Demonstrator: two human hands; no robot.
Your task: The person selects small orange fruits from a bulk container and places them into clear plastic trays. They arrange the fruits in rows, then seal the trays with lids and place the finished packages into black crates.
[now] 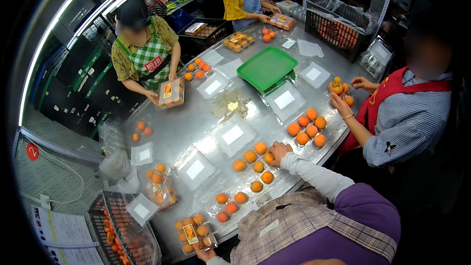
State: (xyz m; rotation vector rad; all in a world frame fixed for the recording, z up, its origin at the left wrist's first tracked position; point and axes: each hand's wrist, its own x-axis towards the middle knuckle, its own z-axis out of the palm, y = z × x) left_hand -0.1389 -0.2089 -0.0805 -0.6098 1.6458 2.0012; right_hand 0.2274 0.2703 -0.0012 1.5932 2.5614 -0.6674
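My right hand (281, 152) is closed around an orange persimmon (269, 157) at the edge of an open clear plastic tray with several persimmons (258, 166). At the lower left, my left hand (204, 254) grips the near edge of a filled plastic box of persimmons (202, 230), which has a printed label on top. Between them, another clear tray holds several persimmons (231, 208). Flat translucent sheets with white rectangles, one of them a pale sheet (232, 134), lie beyond the trays on the metal table (162, 117).
Co-workers stand around the table; one at right holds a persimmon (335, 87), another at left a filled box (171, 94). A green tray (267, 68) sits towards the far side. Black crates (121, 224) stand lower left and far right. A wet patch (231, 103) marks the middle.
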